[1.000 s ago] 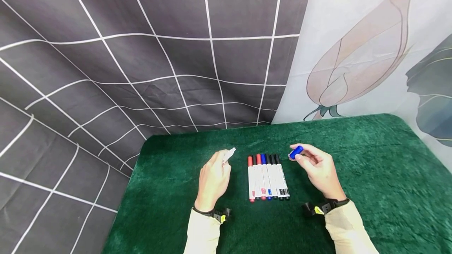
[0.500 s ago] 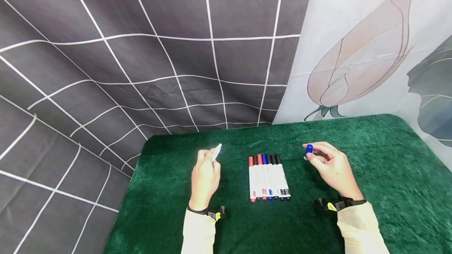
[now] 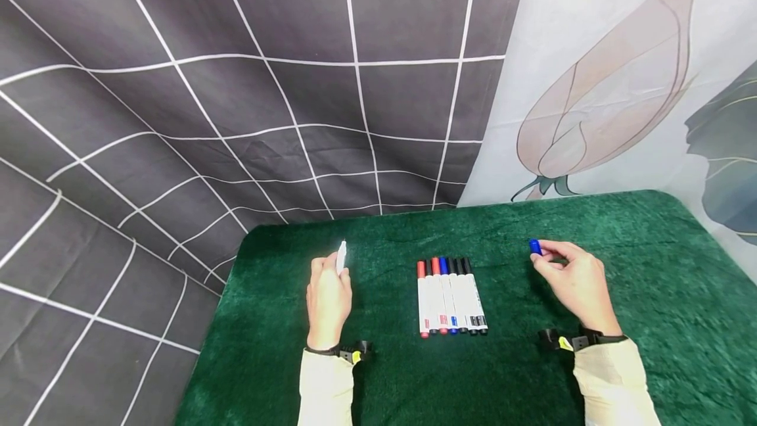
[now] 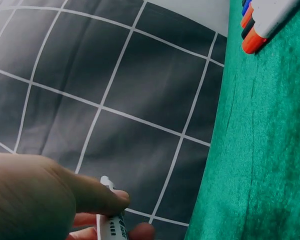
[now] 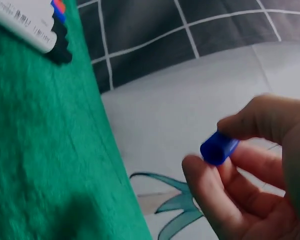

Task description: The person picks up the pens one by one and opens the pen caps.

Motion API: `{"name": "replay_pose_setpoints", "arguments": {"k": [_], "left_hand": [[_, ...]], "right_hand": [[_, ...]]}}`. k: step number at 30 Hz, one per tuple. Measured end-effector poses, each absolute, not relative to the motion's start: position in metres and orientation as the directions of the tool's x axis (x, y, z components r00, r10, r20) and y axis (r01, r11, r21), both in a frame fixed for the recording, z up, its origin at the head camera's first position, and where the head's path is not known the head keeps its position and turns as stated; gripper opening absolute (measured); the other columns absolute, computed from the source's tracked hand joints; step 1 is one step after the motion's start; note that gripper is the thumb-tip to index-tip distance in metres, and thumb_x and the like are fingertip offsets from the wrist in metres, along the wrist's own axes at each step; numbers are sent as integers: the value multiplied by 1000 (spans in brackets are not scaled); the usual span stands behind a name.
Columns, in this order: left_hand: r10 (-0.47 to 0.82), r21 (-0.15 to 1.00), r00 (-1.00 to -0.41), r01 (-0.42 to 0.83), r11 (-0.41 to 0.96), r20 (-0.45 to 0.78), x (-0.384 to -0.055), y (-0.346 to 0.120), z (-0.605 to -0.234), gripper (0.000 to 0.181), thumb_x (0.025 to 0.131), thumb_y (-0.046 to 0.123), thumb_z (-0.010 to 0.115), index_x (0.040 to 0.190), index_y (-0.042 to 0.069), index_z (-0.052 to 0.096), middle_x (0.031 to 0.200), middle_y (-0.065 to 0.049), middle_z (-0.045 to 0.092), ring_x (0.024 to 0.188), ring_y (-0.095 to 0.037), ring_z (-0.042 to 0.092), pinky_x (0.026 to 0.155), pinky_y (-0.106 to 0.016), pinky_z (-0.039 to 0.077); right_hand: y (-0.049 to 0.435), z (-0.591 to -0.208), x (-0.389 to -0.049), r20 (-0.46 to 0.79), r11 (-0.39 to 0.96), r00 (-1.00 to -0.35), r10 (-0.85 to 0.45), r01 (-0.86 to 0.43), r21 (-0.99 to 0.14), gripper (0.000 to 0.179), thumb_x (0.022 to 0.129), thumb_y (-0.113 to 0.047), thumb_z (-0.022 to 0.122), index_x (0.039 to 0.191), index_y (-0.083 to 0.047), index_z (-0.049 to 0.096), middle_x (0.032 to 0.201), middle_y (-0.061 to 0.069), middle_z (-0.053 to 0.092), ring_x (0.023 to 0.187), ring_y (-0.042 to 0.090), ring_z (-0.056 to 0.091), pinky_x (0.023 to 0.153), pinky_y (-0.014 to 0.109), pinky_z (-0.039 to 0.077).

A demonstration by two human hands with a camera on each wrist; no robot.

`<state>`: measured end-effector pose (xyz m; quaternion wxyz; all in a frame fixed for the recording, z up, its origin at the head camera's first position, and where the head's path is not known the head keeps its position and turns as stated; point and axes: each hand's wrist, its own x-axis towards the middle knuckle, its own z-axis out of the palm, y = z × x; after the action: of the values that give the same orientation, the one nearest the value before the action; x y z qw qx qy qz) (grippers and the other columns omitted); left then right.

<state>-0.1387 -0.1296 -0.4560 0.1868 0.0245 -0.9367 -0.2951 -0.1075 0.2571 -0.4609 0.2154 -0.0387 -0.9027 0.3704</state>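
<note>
1. Gripped between fingers and thumb of the left hand [image 3: 329, 301], left on the table [image 3: 260, 347]: slim white marker [image 3: 341, 258], smooth, cylindrical, dark print on barrel, narrowed end directed far.
2. Pinched between fingertips of the right hand [image 3: 576, 278], right on the table: glossy blue cap [image 3: 535, 246], short, tubular, with hollow mouth visible from the right wrist.
3. Laid between both hands, well apart from each: row of markers [image 3: 451, 301], side by side, with smooth white barrels and rounded red, black and blue caps at the far end.
4. Spread beneath: deep green cloth, plush, short-napped, lightly creased, rounded at the far corners.
5. Hung at far left and centre: dark grey fabric [image 3: 414, 100], slack, white-gridded.
6. Hung at far right: pale fabric [image 3: 503, 156], printed with a pink, pointed-oval bud [image 3: 603, 91].
7. Fitted at the wrists: black straps; cream sleeves [image 3: 325, 386], softly wrinkled.
</note>
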Motion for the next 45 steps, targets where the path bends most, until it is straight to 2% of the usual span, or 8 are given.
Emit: {"name": "replay_pose_setpoints", "arguments": {"k": [2, 7, 10, 15, 26, 31, 38, 45], "left_hand": [[-169, 564, -926, 56, 824, 338, -139, -131, -457, 31, 92, 5, 70, 121, -3, 66, 108, -21, 61, 86, -42, 66, 77, -54, 53], [-215, 589, -915, 30, 808, 341, -142, -132, -461, 27, 91, 6, 72, 116, -4, 68, 103, -21, 64, 89, -39, 64, 80, -53, 52], [-239, 600, -909, 14, 800, 341, -143, -133, -464, 22, 90, 6, 74, 109, -4, 71, 97, -21, 68, 87, -39, 65, 77, -53, 52], [-252, 593, -911, -11, 805, 326, -145, -133, -467, 15, 88, 7, 76, 99, -3, 74, 91, -19, 73, 84, -40, 69, 74, -53, 52], [-271, 613, -918, -40, 789, 288, -149, -126, -478, 14, 85, 7, 79, 93, -3, 74, 85, -16, 74, 83, -39, 70, 75, -52, 52], [-260, 610, -937, -67, 790, 235, -150, -120, -482, 13, 85, 10, 78, 87, -2, 74, 82, -17, 73, 78, -39, 69, 71, -52, 53], [-317, 586, -928, -150, 797, 195, -148, -115, -485, 15, 83, 15, 80, 77, 4, 74, 75, -14, 71, 68, -38, 66, 62, -50, 50], [-290, 598, -933, -109, 794, 214, -149, -110, -491, 18, 82, 15, 82, 70, 5, 71, 71, -13, 70, 66, -38, 66, 61, -50, 49]], "right_hand": [[259, -461, -108, 349, 734, -903, 249, -59, -676, 28, 87, -13, 74, 109, 4, 74, 87, 14, 72, 71, -7, 55, 63, 14, 38], [260, -464, -110, 306, 750, -909, 284, 12, -661, 29, 86, -15, 75, 108, 6, 73, 84, 15, 72, 76, 18, 62, 64, 25, 38], [260, -465, -111, 271, 748, -914, 301, 50, -662, 30, 87, -15, 74, 108, 6, 73, 84, 15, 73, 78, 27, 65, 67, 31, 40], [261, -469, -112, 234, 748, -922, 308, 83, -658, 31, 89, -16, 73, 109, 7, 72, 86, 17, 73, 79, 30, 66, 68, 37, 41], [258, -474, -111, 105, 728, -941, 321, 175, -663, 31, 89, -22, 74, 105, 5, 74, 87, 14, 75, 81, 30, 69, 68, 43, 47], [256, -481, -113, 68, 727, -945, 319, 199, -657, 31, 88, -25, 76, 100, 3, 76, 87, 14, 75, 84, 36, 69, 68, 44, 46], [260, -489, -115, 15, 714, -930, 368, 272, -644, 33, 89, -30, 75, 98, 2, 76, 96, 21, 74, 95, 46, 63, 74, 51, 45], [258, -494, -115, -9, 706, -926, 378, 294, -644, 33, 88, -31, 76, 99, 0, 77, 101, 22, 73, 96, 43, 64, 74, 49, 46]]}}
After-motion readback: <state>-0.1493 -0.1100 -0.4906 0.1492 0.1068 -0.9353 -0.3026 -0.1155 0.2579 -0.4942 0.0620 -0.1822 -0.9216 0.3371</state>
